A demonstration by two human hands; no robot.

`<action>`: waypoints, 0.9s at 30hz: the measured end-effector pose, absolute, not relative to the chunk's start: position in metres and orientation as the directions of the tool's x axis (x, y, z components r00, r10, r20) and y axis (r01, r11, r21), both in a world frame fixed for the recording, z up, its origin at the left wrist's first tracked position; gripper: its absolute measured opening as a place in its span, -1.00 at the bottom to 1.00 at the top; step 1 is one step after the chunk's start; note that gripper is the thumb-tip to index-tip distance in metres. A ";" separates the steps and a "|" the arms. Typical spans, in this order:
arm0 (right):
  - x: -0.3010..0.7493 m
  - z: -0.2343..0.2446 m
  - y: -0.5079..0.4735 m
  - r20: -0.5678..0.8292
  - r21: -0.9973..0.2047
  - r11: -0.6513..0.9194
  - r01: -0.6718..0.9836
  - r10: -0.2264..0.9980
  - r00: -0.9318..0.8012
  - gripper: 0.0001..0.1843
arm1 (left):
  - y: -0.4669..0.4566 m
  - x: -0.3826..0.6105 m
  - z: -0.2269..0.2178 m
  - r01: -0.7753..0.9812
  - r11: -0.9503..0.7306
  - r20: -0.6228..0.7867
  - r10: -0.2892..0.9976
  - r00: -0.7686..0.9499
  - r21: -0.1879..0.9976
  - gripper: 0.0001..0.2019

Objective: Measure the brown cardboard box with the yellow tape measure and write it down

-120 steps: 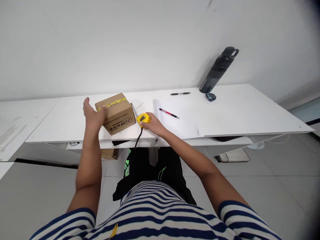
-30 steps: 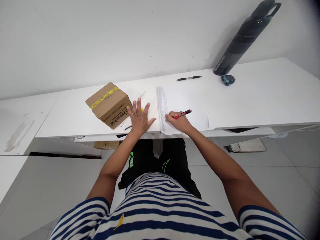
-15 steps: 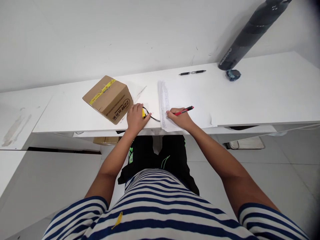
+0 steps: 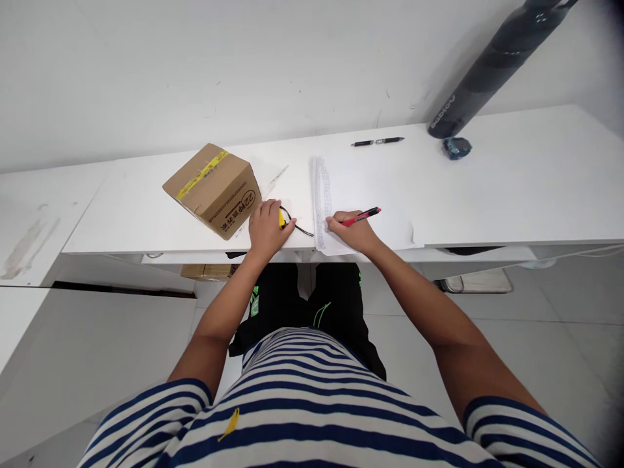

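Observation:
My left hand (image 4: 267, 226) is curled over a yellow tape measure (image 4: 281, 220) near the table's front edge; only a sliver of yellow and its black strap (image 4: 301, 229) show. Just left of it stands a taped cardboard box (image 4: 213, 189). My right hand (image 4: 351, 233) grips a red pen (image 4: 361, 216) with its tip on a spiral notebook (image 4: 341, 195) lying open on the white table (image 4: 511, 188).
A black pen (image 4: 377, 141) lies at the back of the table. A dark water bottle (image 4: 492, 62) leans on the wall at the far right, with a small dark object (image 4: 457, 147) at its foot. A second cardboard box (image 4: 207, 270) sits under the table.
My left hand has gone from flat with spread fingers to curled over the tape measure. My right hand left the tape measure and took the red pen to the notebook.

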State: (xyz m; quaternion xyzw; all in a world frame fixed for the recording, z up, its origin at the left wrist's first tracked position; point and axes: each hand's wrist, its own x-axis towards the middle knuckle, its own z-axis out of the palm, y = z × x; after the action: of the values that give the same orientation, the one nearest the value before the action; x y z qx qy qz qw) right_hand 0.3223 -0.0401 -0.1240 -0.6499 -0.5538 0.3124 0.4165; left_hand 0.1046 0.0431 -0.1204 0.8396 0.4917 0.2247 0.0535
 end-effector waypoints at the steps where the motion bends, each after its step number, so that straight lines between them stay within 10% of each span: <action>1: 0.322 -0.124 -0.040 0.060 -0.888 -0.042 0.459 0.977 0.205 -0.53 | 0.043 0.104 -0.121 0.802 -0.511 0.329 0.848 0.415 0.308 -0.47; 27: 0.321 -0.123 -0.042 0.068 -0.910 -0.022 0.415 0.977 0.201 -0.52 | 0.042 0.103 -0.122 0.811 -0.511 0.320 0.848 0.422 0.284 -0.49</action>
State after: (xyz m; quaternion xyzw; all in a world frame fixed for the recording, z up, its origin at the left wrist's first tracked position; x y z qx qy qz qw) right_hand 0.3211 -0.0422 -0.1234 -0.6390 -0.5447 0.3205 0.4385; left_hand 0.1035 0.0417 -0.1217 0.8422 0.4925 0.2150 0.0430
